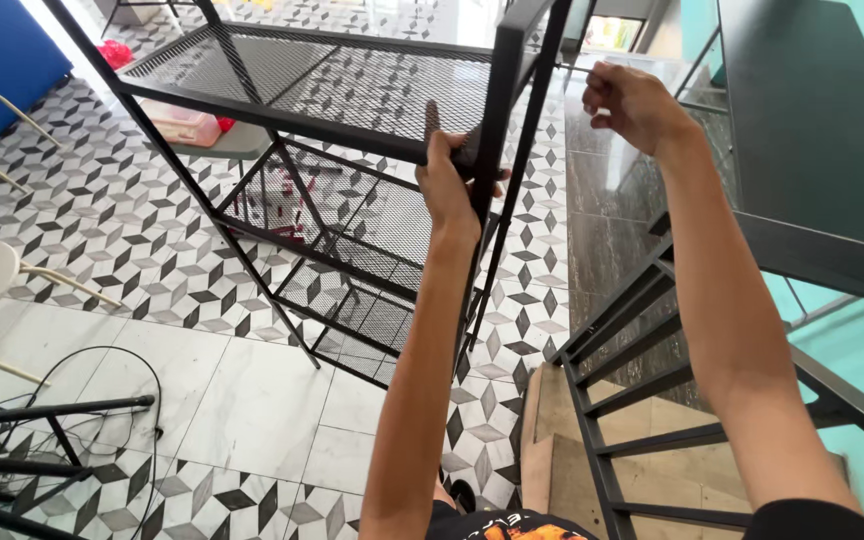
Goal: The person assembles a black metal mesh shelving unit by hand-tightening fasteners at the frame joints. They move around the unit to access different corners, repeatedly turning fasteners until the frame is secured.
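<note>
1. Over the patterned tile floor (132, 240) stands a black metal shelving rack with mesh shelves (352, 90), apparently mid-assembly;
2. left hand (449, 175) clamps the top shelf's front corner against the black upright post (497, 130);
3. right hand (632, 105), loosely curled, holds nothing visible; fixing that joint probably calls for a fastener.

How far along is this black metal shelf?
Already done: the black mesh shelf rack stands with three mesh shelves fitted. In hand: the left hand grips the top shelf's front corner at the upright, while the right hand hovers closed beside it. What remains cannot be told.
</note>
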